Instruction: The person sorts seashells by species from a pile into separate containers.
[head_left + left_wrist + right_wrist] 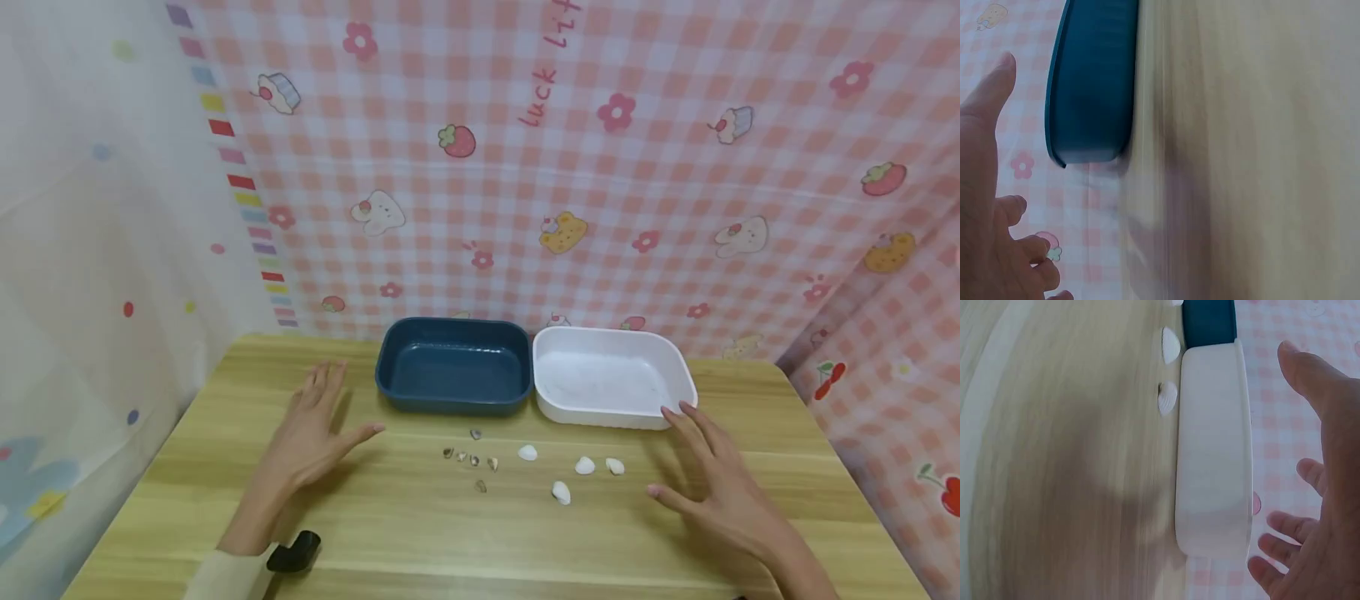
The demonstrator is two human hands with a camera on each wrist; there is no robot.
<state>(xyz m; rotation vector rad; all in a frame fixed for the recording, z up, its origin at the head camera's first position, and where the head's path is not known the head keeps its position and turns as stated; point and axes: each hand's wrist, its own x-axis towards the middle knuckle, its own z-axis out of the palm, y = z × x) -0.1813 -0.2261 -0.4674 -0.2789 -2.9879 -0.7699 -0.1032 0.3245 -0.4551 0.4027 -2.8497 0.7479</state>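
Observation:
Two bare hands hover over a wooden table with nothing in them. My left hand (311, 433) is left of a dark blue tray (453, 404), fingers spread and thumb pointing at the small shells. Near the front right corner of a white tray (600, 417) is my right hand (723, 492), also spread; whether its fingertips touch the rim I cannot tell. Several small brownish shells (475, 460) lie scattered before the blue tray. Larger white shells (585, 466) lie in front of the white one. In the right wrist view, a white shell (1168, 398) sits beside the tray wall.
Both trays stand side by side at the back of the wooden table (420, 542). Behind them hangs a pink checked cloth (510, 208), with a pale dotted cloth (112, 250) at the left. A black band piece (295, 552) shows at my left wrist.

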